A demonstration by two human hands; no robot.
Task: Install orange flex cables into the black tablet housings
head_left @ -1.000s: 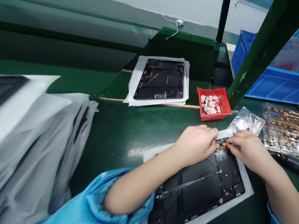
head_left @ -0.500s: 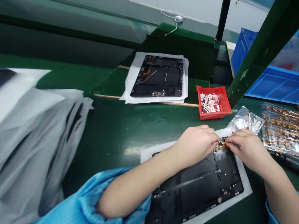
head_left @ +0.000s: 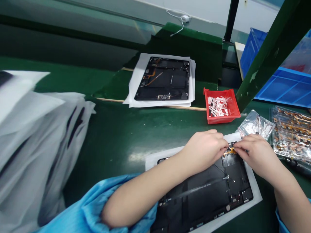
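Note:
A black tablet housing [head_left: 201, 194] lies on a white sheet [head_left: 256, 195] at the lower right, its inside facing up. Both hands meet at its far corner, around an orange flex cable [head_left: 228, 151] with small black parts. My left hand [head_left: 207, 147] is closed, thumb and fingertips pinched against the cable's left end. From the other side, my right hand [head_left: 255, 152] pinches at the cable's right end with thumb and index finger. The fingertips partly cover the cable, and my left forearm hides some of the housing.
A second open housing [head_left: 167, 79] rests on white sheets farther back. Beyond my hands stand a red bin [head_left: 223, 119] of small white pieces and a clear plastic bag [head_left: 255, 124]. Clear trays of flex cables [head_left: 291, 132], a green post [head_left: 272, 48] and blue crates [head_left: 284, 87] occupy the right. Grey-white sheets [head_left: 41, 145] hang left.
Almost nothing differs. Both hands stay at the same corner, with only a slight shift of the fingertips; the whole view has drifted a little.

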